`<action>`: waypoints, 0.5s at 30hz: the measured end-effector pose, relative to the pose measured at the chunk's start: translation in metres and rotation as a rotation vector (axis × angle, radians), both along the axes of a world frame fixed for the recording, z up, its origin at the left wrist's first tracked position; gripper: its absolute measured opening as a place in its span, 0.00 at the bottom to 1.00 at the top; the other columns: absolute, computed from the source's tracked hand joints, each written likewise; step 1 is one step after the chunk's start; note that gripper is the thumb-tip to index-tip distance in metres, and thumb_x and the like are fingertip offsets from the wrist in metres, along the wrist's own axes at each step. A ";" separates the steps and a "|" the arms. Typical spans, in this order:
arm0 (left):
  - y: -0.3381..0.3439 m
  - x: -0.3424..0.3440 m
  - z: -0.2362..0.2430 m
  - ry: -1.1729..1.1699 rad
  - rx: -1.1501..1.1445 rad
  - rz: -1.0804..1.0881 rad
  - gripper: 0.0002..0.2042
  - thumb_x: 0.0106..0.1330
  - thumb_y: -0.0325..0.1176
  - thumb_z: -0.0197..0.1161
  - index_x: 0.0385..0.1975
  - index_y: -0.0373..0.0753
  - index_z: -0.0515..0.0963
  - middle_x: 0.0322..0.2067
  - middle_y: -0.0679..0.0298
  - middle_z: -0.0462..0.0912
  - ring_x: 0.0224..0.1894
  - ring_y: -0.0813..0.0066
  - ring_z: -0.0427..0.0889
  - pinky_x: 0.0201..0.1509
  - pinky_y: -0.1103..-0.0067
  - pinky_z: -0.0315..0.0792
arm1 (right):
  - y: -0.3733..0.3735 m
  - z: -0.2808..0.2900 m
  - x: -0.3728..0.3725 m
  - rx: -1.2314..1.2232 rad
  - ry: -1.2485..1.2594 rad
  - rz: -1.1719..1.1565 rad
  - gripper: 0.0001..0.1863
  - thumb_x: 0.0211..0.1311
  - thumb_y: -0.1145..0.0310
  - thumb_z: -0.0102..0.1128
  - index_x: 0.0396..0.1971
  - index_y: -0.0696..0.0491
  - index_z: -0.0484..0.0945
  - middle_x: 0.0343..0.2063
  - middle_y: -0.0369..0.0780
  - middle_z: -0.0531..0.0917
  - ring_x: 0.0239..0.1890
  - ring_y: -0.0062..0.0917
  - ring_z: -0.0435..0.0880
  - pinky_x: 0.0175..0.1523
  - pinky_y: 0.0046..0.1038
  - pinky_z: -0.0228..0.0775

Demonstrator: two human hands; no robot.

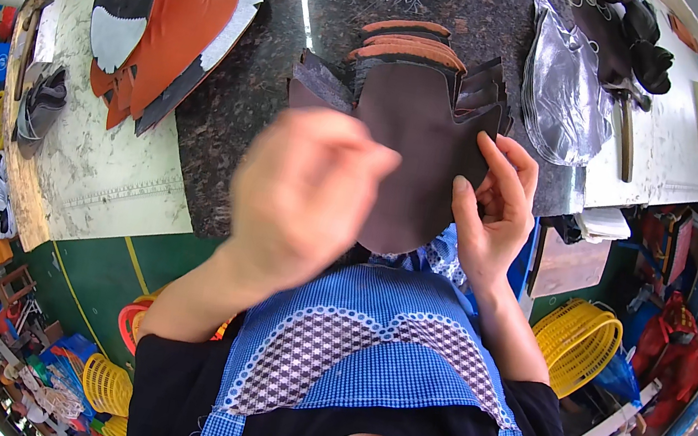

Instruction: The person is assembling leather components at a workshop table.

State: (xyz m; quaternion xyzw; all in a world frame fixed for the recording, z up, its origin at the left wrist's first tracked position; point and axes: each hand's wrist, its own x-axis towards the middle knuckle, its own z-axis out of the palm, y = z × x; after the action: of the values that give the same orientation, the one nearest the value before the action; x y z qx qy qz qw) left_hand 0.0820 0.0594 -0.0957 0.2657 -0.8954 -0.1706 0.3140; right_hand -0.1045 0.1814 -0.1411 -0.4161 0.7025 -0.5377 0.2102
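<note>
A dark brown leather-like piece with a notched top edge lies before me. My right hand grips its right edge, thumb on the near face and fingers curled at the side. My left hand, blurred by motion, is bent over the piece's left part; whether it holds anything I cannot make out. Behind the piece are stacked orange-brown pieces and more dark layers on a dark speckled work surface.
Orange, black and white pieces lie at left on a pale board. Shiny silver pieces, dark bundles and a wooden-handled tool lie at right. Yellow baskets stand below at right and left.
</note>
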 end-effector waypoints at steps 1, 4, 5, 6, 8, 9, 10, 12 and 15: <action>0.006 -0.007 0.003 -0.044 -0.059 -0.158 0.21 0.55 0.28 0.74 0.52 0.39 0.82 0.56 0.54 0.75 0.54 0.61 0.79 0.55 0.68 0.75 | 0.000 0.003 0.000 0.023 0.033 -0.021 0.28 0.55 0.84 0.66 0.59 0.59 0.78 0.56 0.41 0.70 0.31 0.10 0.71 0.33 0.13 0.69; 0.002 -0.014 -0.031 -0.259 0.026 -0.204 0.31 0.62 0.40 0.69 0.65 0.37 0.72 0.69 0.53 0.67 0.70 0.56 0.68 0.72 0.61 0.63 | -0.007 0.013 -0.011 0.119 0.215 0.001 0.26 0.55 0.83 0.67 0.57 0.57 0.80 0.53 0.40 0.71 0.30 0.12 0.71 0.32 0.16 0.67; -0.002 -0.007 -0.039 -0.328 0.013 -0.235 0.37 0.66 0.48 0.63 0.72 0.35 0.61 0.72 0.53 0.63 0.76 0.55 0.59 0.78 0.59 0.51 | -0.010 0.013 -0.023 0.111 0.379 -0.035 0.24 0.53 0.83 0.69 0.53 0.56 0.83 0.50 0.39 0.72 0.29 0.16 0.71 0.33 0.20 0.66; -0.004 -0.006 -0.040 -0.340 0.008 -0.229 0.38 0.66 0.48 0.63 0.72 0.36 0.62 0.72 0.52 0.62 0.76 0.55 0.59 0.78 0.59 0.52 | -0.016 0.016 -0.026 0.086 0.485 -0.106 0.23 0.52 0.83 0.69 0.51 0.55 0.83 0.48 0.39 0.74 0.31 0.19 0.72 0.35 0.21 0.68; 0.001 -0.005 -0.037 -0.358 0.007 -0.212 0.38 0.66 0.49 0.62 0.72 0.36 0.62 0.73 0.52 0.61 0.76 0.55 0.59 0.78 0.59 0.53 | -0.021 0.035 -0.015 -0.081 0.673 -0.090 0.21 0.48 0.82 0.69 0.46 0.55 0.86 0.49 0.44 0.78 0.39 0.29 0.79 0.42 0.26 0.73; 0.000 -0.009 -0.036 -0.365 -0.001 -0.217 0.39 0.64 0.50 0.63 0.72 0.35 0.61 0.73 0.52 0.60 0.76 0.55 0.59 0.78 0.59 0.52 | -0.025 0.035 -0.011 -0.225 0.728 0.202 0.23 0.51 0.75 0.69 0.51 0.56 0.84 0.57 0.48 0.78 0.55 0.37 0.80 0.58 0.34 0.73; -0.002 -0.007 -0.035 -0.384 -0.009 -0.213 0.41 0.63 0.51 0.64 0.73 0.35 0.60 0.74 0.52 0.60 0.76 0.55 0.58 0.78 0.59 0.51 | -0.035 0.032 0.000 -0.068 0.802 0.329 0.27 0.53 0.69 0.68 0.56 0.56 0.80 0.62 0.48 0.75 0.62 0.39 0.75 0.66 0.37 0.65; -0.003 0.007 -0.034 -0.299 0.045 -0.185 0.42 0.63 0.52 0.65 0.73 0.34 0.60 0.74 0.51 0.59 0.76 0.55 0.58 0.78 0.59 0.51 | -0.044 0.024 0.007 0.111 0.810 0.478 0.40 0.58 0.56 0.64 0.70 0.55 0.66 0.71 0.49 0.66 0.74 0.39 0.62 0.78 0.43 0.46; -0.013 0.034 -0.035 -0.195 0.096 -0.168 0.40 0.59 0.52 0.70 0.68 0.35 0.68 0.70 0.53 0.66 0.74 0.56 0.63 0.77 0.61 0.56 | -0.039 0.019 0.012 0.258 0.900 0.417 0.44 0.57 0.50 0.65 0.72 0.52 0.64 0.73 0.53 0.60 0.76 0.46 0.57 0.78 0.46 0.45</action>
State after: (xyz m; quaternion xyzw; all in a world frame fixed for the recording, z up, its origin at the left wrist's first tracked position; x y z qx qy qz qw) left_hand 0.1161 0.0459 -0.1311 0.2198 -0.9317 -0.2120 0.1968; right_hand -0.0930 0.1422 -0.1220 -0.7085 0.6860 -0.1608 0.0397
